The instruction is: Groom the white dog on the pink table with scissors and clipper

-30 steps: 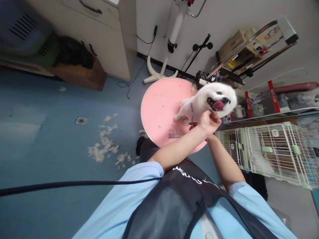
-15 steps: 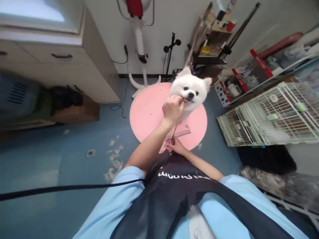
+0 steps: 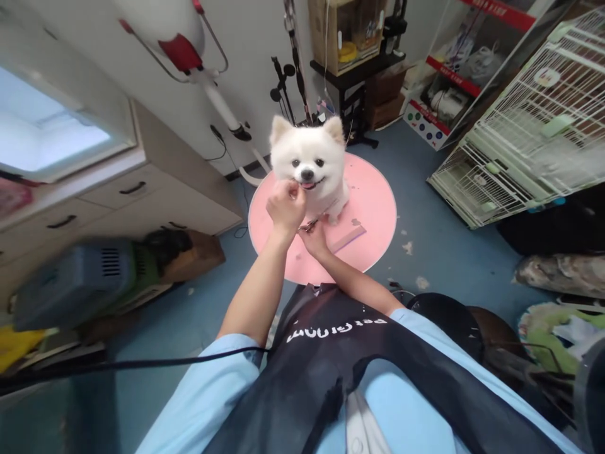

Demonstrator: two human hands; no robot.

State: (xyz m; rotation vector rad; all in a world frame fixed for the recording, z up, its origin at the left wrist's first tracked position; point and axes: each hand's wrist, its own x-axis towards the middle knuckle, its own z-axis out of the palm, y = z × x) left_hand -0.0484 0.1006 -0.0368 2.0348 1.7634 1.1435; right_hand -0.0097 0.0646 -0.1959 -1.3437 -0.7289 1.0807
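A small white fluffy dog (image 3: 307,154) sits on a round pink table (image 3: 373,202), facing me. My left hand (image 3: 285,205) is closed in a pinch on the fur under the dog's chin. My right hand (image 3: 316,243) lies lower, just in front of the dog's chest, closed on a pair of scissors (image 3: 309,225) whose blades point up toward the chest fur. A comb (image 3: 348,239) lies flat on the table to the right of my right hand.
White wire cages (image 3: 520,145) stand at the right. A cabinet with drawers (image 3: 142,202) and a blue-green pet carrier (image 3: 80,284) stand at the left. A dryer on a stand (image 3: 189,38) and a shelf (image 3: 359,69) stand behind the table. Fur tufts (image 3: 420,282) lie on the blue floor.
My view has swung round, and the dog now faces me squarely. My left hand stays at its chin. My right hand with the scissors has come up closer to the dog's chest.
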